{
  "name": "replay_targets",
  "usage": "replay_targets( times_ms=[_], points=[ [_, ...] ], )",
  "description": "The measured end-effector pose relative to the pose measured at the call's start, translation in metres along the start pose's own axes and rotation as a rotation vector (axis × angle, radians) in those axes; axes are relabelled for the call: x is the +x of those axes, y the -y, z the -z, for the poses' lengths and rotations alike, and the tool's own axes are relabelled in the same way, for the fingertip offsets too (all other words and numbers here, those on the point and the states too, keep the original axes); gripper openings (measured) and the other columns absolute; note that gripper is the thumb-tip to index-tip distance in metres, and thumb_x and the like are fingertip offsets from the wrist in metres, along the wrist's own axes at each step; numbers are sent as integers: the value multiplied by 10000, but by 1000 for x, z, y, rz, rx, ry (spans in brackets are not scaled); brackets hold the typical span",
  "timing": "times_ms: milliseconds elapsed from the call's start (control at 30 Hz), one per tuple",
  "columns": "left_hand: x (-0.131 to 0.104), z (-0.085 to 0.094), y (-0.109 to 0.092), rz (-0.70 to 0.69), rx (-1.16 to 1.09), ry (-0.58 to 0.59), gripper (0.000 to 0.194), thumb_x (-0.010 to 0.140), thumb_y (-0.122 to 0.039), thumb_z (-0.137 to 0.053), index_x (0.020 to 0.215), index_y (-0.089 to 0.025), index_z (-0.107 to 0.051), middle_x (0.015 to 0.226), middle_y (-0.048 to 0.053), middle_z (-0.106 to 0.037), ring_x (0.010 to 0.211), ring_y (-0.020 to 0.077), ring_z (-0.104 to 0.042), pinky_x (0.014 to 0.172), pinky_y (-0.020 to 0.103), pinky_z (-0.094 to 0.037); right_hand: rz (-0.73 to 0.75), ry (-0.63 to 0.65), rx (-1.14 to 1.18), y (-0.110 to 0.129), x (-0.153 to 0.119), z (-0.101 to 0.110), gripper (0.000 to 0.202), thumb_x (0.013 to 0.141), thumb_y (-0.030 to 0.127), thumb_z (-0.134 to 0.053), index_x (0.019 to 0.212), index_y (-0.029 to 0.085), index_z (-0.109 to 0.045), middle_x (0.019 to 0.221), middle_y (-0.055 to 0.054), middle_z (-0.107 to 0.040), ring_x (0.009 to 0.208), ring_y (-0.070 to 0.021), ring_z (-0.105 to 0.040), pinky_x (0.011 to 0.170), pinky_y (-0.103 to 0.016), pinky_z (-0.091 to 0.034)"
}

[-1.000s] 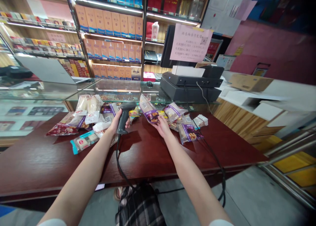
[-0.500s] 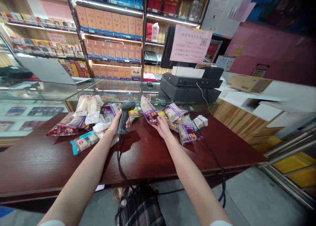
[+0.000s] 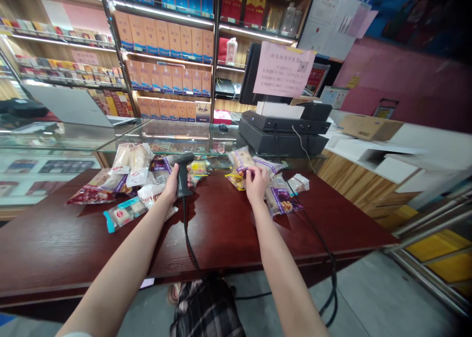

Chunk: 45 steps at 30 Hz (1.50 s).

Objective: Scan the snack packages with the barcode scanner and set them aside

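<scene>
My left hand [image 3: 172, 183] is wrapped round the handle of a dark barcode scanner [image 3: 182, 176], its head pointing up and its cable trailing down over the desk edge. My right hand [image 3: 257, 183] is closed on the near end of a purple-and-clear snack packet [image 3: 241, 159], over the right-hand pile. Under and beside it lie a yellow packet [image 3: 236, 180], another purple packet [image 3: 283, 199] and a small clear packet [image 3: 298, 182]. Left of the scanner, white-wrapped bread packets [image 3: 133, 161], a red packet [image 3: 92, 187] and a blue-ended packet [image 3: 125, 213] are heaped together.
The dark red desk [image 3: 221, 229] meets a glass display counter [image 3: 177, 130] at the back. A monitor with a pink sign [image 3: 282, 69] stands over a black cash drawer [image 3: 282, 138]. A loose black cable [image 3: 317, 234] crosses the desk's right side. A laptop [image 3: 70, 103] sits at the left.
My right hand has carried the purple snack packet rightward and away from the scanner, onto the right-hand pile. The scanner in my left hand has shifted slightly left.
</scene>
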<state>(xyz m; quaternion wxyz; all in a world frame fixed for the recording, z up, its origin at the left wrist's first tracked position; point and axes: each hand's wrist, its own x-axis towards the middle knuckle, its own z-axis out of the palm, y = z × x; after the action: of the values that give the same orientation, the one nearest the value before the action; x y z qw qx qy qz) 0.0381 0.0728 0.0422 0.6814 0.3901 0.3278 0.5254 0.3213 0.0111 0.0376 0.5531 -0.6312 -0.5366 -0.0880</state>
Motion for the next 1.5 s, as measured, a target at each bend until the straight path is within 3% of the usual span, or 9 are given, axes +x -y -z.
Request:
replay_targets(
  times_ms=[200,367,500,600,700,800,1033,1300,1500],
  points=[
    [7,3,6,-180,154,-273,492,882,-605,-489,878,-130,-617,585,25,-617,425,128,-554,401,222,-450,243,169,-335,8,-13,-8,346,879,340,-578,1195,212,-637,1410,-134,-481,1335,-304,-372,1147,-548,-150],
    [13,10,10,-246,188,-354,472,878,-585,-520,781,-134,-621,562,8,-574,415,102,-505,391,199,-416,260,263,-342,5,-18,-15,304,902,329,-546,1161,216,-657,1309,-109,-598,1322,-303,-415,1165,-592,-51],
    [10,7,9,-145,211,-334,437,886,-553,-540,889,-128,-643,552,-5,-564,410,115,-515,391,213,-432,300,184,-245,8,-16,-14,336,894,292,-536,1198,176,-620,1356,-139,-558,1356,-300,-390,1176,-580,-109],
    [9,4,8,-71,145,-285,472,911,-560,-491,950,-116,-649,541,-3,-564,404,123,-534,409,227,-466,375,159,-67,13,-16,-12,284,917,235,-463,1149,185,-619,1223,-120,-625,1254,-256,-494,1154,-520,-259],
    [10,5,7,-48,73,-258,505,913,-572,-479,979,-102,-653,548,11,-583,421,134,-566,429,234,-493,429,273,93,20,-24,-16,287,935,190,-387,1103,192,-619,1077,-107,-661,1091,-224,-587,1029,-420,-441],
    [11,7,6,-32,44,-220,491,904,-572,-498,988,-111,-643,555,10,-591,423,140,-575,417,238,-495,450,450,162,27,-39,-30,316,929,178,-390,1171,200,-593,1160,-106,-639,1144,-214,-577,1040,-400,-453],
    [11,14,-6,95,-41,-200,463,877,-590,-534,848,-134,-608,539,-7,-569,373,124,-542,369,230,-453,378,775,77,28,-58,-57,552,892,234,-483,1438,226,-402,1552,-101,-337,1406,-226,-381,1153,-424,-349],
    [15,16,1,186,-14,-147,472,906,-547,-519,917,-99,-667,735,104,-707,605,161,-679,568,243,-550,171,778,-32,39,-18,-110,636,893,436,-536,1489,296,-361,1608,-92,-226,1437,-302,-337,1150,-489,-316],
    [14,13,2,97,-147,-225,486,947,-524,-456,1070,-92,-642,870,140,-731,797,191,-727,725,273,-585,64,754,-11,43,-19,-149,485,956,419,-444,1408,243,-461,1475,-94,-476,1350,-249,-466,1116,-416,-359]
  ],
)
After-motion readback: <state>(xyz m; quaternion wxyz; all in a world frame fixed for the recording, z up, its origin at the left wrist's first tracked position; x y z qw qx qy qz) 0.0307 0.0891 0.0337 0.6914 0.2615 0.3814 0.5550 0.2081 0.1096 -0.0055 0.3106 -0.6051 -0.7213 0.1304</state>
